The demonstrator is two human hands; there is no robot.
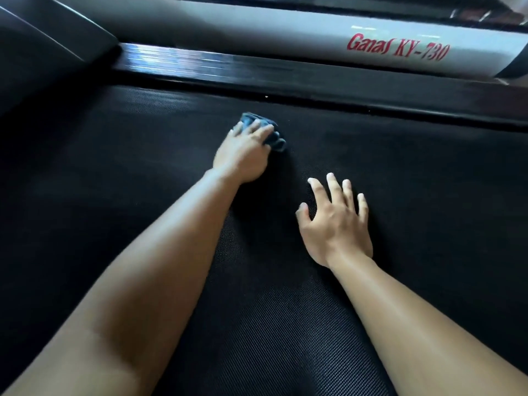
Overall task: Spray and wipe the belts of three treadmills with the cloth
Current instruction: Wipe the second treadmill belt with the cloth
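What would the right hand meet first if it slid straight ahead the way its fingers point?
Bare belt, then probably the black side rail; the blue cloth lies left of the line from the right hand.

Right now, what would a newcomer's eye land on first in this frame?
The left hand, mid-frame, holds a bunched blue cloth down on the black treadmill belt. The right hand lies beside it, nearer the camera, fingers spread flat on the belt. Top right, red lettering reading Ganas KY-730 stands out on the white side rail.
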